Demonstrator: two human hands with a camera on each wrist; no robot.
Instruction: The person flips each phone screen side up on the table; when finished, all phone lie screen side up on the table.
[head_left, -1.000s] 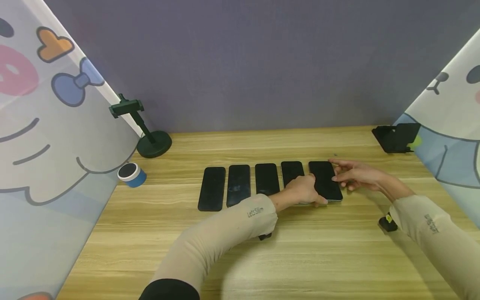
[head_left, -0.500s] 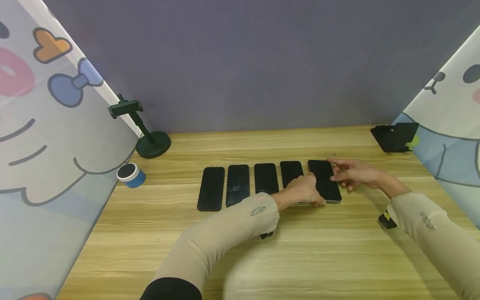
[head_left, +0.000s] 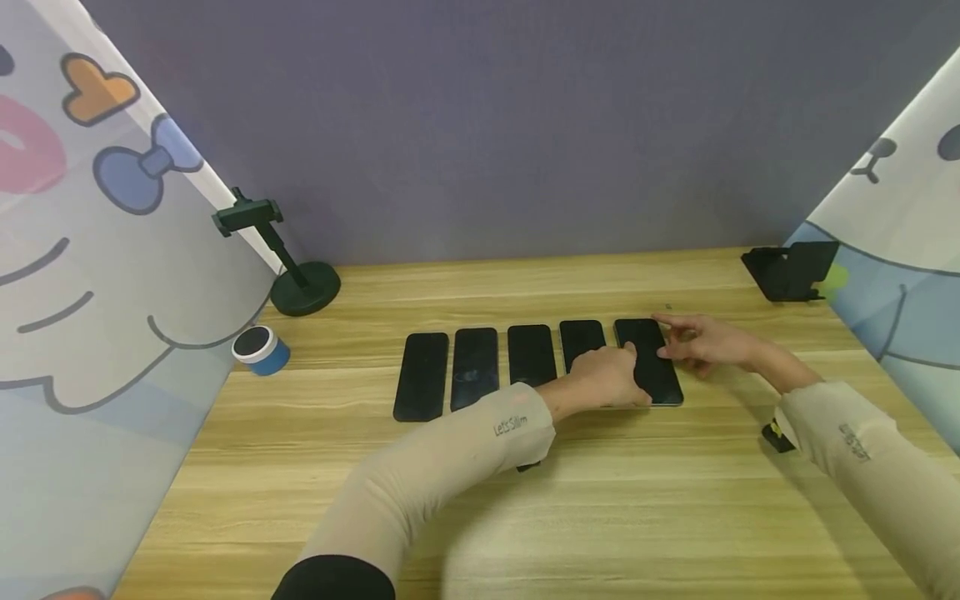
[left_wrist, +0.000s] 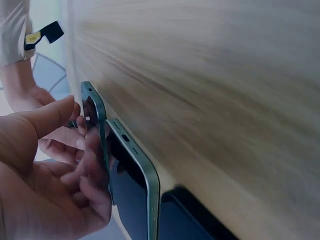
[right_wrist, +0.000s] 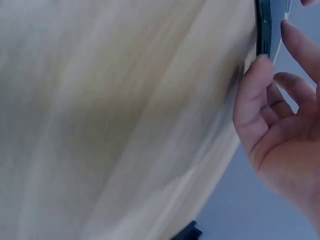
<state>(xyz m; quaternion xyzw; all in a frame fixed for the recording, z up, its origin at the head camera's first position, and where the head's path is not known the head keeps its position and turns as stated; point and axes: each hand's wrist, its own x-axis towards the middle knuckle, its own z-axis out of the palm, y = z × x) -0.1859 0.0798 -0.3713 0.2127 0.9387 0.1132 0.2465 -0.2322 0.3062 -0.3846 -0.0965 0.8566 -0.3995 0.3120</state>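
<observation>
Several black-screened smartphones lie face up in a row on the table. My left hand (head_left: 607, 377) reaches over the fourth phone (head_left: 581, 337), partly hiding it, and its thumb and fingers touch the left side of the rightmost phone (head_left: 656, 367). In the left wrist view, that hand's thumb is straight and its other fingers are loosely bent beside a pale-edged phone (left_wrist: 132, 195). At the rightmost phone's far right corner is my right hand (head_left: 712, 342), its index finger at the top edge and thumb at the long side. The right wrist view shows these fingertips at the phone's edge (right_wrist: 263, 27).
Three more phones continue the row leftward, the leftmost phone (head_left: 421, 377) standing apart. A dark green phone stand (head_left: 306, 289) and a blue-and-white round tub (head_left: 262, 351) stand at the left. A black folding stand (head_left: 791, 273) sits at the back right. Wall panels border the wooden table (head_left: 660, 517).
The left fingers reach slightly farther onto the rightmost phone. Both hands stay at that phone, and the row looks otherwise unchanged. The head view has shifted slightly.
</observation>
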